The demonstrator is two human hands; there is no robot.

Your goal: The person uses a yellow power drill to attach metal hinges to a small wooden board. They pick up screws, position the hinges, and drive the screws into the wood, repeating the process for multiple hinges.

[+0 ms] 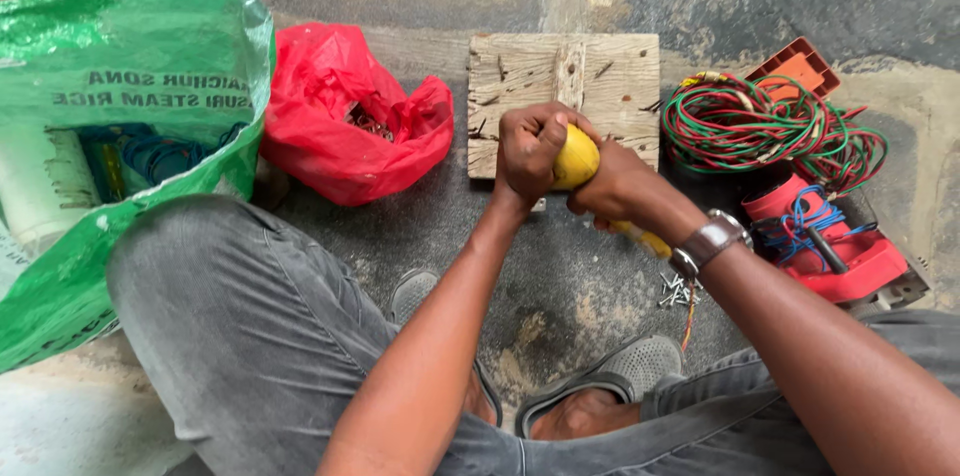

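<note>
Both hands, left (530, 146) and right (620, 186), have fingers clamped on the yellow handle (576, 158) over the board's (610, 76) front edge; best kept upright, pressure steady, to avoid slipping.

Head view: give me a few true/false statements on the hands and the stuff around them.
1. Both hands grip a yellow-handled tool. True.
2. The left hand is wrapped over the tool's top. True.
3. The wooden board lies inside the green sack. False: it lies on the floor, beside the red bag.
4. The watch is on the left wrist. False: it is on the right wrist, behind the right hand.
5. The coiled wires are red and green. True.
</note>
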